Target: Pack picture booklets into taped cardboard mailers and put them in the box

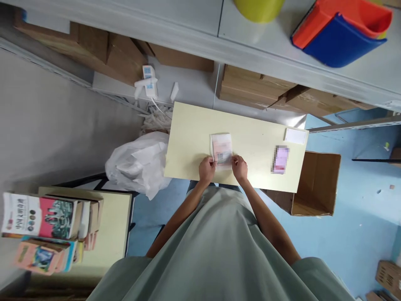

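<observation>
On the pale yellow table [250,138] in front of me lies a flat pinkish book [223,152], which looks covered by a translucent white bag. My left hand [206,169] is closed at its lower left edge, thumb and fingers pressed together. At the right edge, my right hand [239,168] is also closed, its fingertips pinching the side. A white strip of the cover shows along the left side of the book. Farther right on the table are a blurred-out purple phone-like object [280,159] and a small white box [295,136].
An open cardboard box [322,184] stands beside the table's right end. Left of the table is a white plastic bag [140,161]. Stacked books [53,217] sit on a side table. Above is a grey shelf [188,25] with a red and blue holder [341,35].
</observation>
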Tool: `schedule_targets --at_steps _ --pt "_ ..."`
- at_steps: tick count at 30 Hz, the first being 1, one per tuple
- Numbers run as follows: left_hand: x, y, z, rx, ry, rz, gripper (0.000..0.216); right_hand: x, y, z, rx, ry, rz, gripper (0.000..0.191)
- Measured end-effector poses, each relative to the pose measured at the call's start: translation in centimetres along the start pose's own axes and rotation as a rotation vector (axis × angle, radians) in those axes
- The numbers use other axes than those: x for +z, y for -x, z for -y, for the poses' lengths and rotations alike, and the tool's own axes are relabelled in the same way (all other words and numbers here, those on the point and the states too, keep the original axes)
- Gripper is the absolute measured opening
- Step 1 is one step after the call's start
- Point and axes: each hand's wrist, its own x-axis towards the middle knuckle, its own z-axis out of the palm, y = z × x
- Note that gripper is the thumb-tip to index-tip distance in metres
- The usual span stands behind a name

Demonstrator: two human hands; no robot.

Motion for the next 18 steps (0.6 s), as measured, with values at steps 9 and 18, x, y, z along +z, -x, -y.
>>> schedule_targets --at_steps 9,18 --pt "-10.0 -8.1 2.6 -0.014 -0.181 -0.214 0.016 5.9 -5.4 11.2 -0.068 0.011 0.088 0.019" --pt "-13.4 -8.5 0.9 -0.064 -0.232 -0.264 0.019 5.6 -5.8 14.2 -0.074 -0.011 0.181 0.029"
